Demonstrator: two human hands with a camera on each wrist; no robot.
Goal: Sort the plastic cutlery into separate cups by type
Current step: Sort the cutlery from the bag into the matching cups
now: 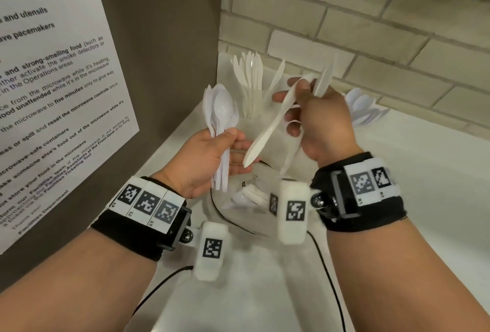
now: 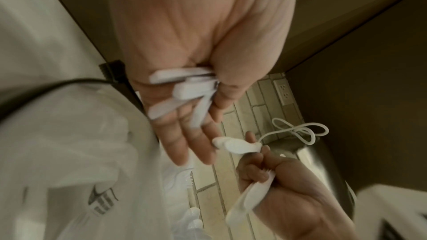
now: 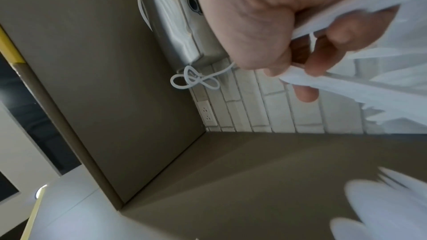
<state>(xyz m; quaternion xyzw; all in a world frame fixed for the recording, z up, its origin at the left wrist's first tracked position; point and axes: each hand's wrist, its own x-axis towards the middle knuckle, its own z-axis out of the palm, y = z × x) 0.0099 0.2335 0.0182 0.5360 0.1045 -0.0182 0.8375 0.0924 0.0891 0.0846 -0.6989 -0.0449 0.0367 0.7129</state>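
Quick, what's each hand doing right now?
Left hand: thumb clamps a bunch of white plastic spoons against the palm.
Right hand: fingers curled round several white cutlery pieces.

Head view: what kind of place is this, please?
Probably a shared office kitchenette: a microwave-use notice signed by a Facilities Department, a white brick-tile wall, and a cup of plastic knives on the counter.

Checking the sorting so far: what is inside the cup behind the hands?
The cup holds a bunch of white knives, blades up. Their handle ends, and anything else lower in it, are hidden by the right hand.
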